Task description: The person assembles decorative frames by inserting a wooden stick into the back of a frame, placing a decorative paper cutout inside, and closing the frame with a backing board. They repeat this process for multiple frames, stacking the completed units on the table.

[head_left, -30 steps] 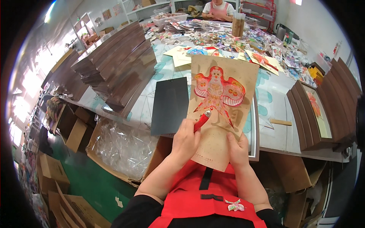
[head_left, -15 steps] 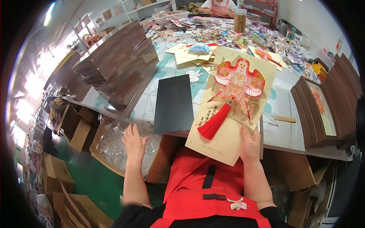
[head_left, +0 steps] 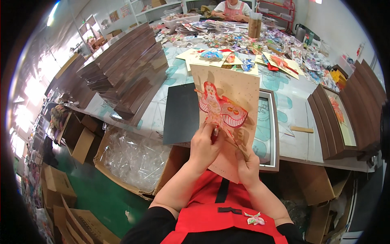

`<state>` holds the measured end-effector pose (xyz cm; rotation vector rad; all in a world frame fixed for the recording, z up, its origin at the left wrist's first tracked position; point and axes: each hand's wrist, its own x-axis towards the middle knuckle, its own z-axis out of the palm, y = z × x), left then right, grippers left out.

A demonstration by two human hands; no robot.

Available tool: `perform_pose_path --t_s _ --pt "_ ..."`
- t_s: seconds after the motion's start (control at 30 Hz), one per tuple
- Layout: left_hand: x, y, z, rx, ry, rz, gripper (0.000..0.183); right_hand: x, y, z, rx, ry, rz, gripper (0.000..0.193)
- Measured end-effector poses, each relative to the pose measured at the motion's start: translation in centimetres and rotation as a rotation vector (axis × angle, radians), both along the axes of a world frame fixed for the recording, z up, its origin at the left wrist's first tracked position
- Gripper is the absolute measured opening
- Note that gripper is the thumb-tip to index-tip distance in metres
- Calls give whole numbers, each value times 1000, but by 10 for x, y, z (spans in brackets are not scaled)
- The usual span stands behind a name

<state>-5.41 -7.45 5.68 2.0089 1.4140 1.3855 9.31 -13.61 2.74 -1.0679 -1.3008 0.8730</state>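
Observation:
I hold a beige card (head_left: 239, 87) upright over the table edge; a red and pink paper figure (head_left: 221, 109) with a red tassel is mounted on it. My right hand (head_left: 248, 166) grips the card's lower edge. My left hand (head_left: 204, 147) rests on the card's front, fingers pinching the tassel below the figure. Under the card lies a dark-framed picture frame (head_left: 269, 134) on the table, and a black board (head_left: 181, 114) lies flat to its left.
Stacks of dark brown frames (head_left: 130, 69) fill the table's left; more frames (head_left: 349, 118) stand on the right. Colourful paper pieces (head_left: 243, 40) cover the far table, where another person (head_left: 233, 8) sits. A cardboard box of clear plastic bags (head_left: 136, 156) sits below on the left.
My left hand came back up from the box of plastic bags to the card and took hold of the tassel. The card has been tilted up closer to me.

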Motion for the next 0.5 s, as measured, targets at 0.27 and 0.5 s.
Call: perform_pose_path --t_s 0.27,0.5 --pt "-40 -31 -8 -535 -138 -261 20 6 11 -7 -79 363 17 26" --pt "-99 -56 -45 -561 292 -143 18 18 13 -6 -29 351 -5 29"
